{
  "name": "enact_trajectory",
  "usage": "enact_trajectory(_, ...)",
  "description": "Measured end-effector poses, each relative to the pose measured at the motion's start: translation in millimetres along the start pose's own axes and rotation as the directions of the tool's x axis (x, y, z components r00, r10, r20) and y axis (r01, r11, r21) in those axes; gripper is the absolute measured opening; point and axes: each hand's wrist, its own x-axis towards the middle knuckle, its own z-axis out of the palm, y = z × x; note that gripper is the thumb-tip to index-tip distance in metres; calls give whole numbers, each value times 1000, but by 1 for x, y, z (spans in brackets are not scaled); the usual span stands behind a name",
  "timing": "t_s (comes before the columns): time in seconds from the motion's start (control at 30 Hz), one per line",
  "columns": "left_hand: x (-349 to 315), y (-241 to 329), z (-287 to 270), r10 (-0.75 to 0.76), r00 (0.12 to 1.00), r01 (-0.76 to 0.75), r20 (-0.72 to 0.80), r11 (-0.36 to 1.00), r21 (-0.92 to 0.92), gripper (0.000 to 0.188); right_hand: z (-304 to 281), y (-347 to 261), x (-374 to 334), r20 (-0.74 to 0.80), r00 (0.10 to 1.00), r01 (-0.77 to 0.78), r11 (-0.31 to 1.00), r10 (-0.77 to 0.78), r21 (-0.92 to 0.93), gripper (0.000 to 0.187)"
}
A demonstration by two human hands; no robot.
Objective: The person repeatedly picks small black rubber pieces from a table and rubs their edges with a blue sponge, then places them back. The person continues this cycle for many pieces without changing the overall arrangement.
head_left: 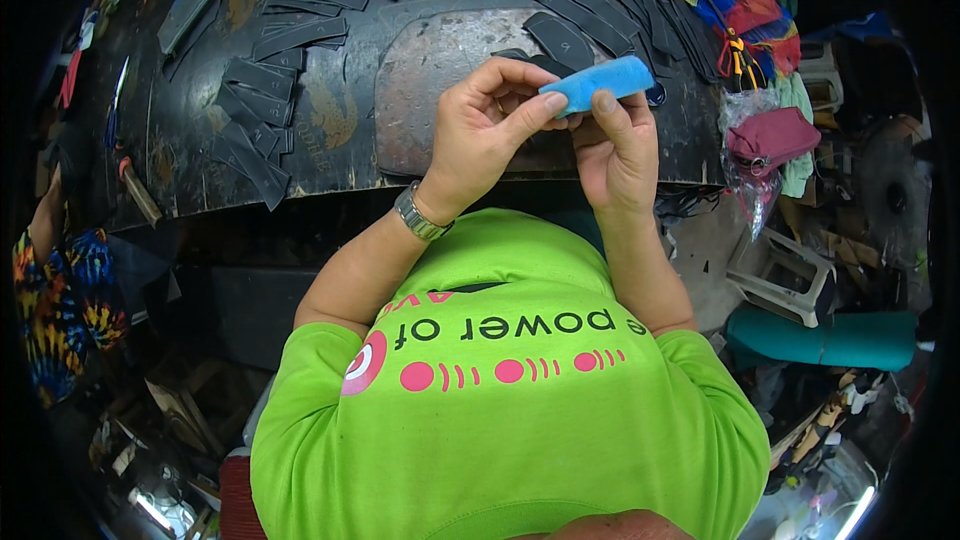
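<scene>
Both hands hold a bright blue, curved strip-like piece [605, 83] above the near part of the table; its material is unclear. My left hand [485, 120], with a metal watch [418, 215] on its wrist, pinches the left end between thumb and fingers. On the other side, my right hand [618, 150] has its thumb against the lower edge, with its fingers partly hidden behind the piece. Beneath lies a worn, rounded board [420, 80] on the black table [340, 165]. Dark cut pieces [562, 40] lie just beyond the hands.
Rows of dark flat pieces [262, 105] spread over the table's left and far parts. Orange-handled pliers [738, 48] and a maroon pouch [772, 140] are at the right edge. A teal roll [825, 340] and plastic stool [785, 278] stand lower right. Another person's tie-dyed clothing [60, 310] shows at left.
</scene>
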Motion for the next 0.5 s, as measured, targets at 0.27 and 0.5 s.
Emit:
enact_trajectory(0.27, 1, -3, -2, -27, 1000, 26, 6, 999, 43, 17, -9, 1, 4, 4, 1000, 7, 998, -7, -59, 21)
enact_trajectory(0.5, -1, -3, -3, -68, 997, 63, 35, 989, 131, 14, -16, -6, 1, -14, 1000, -22, 987, 20, -158, 23)
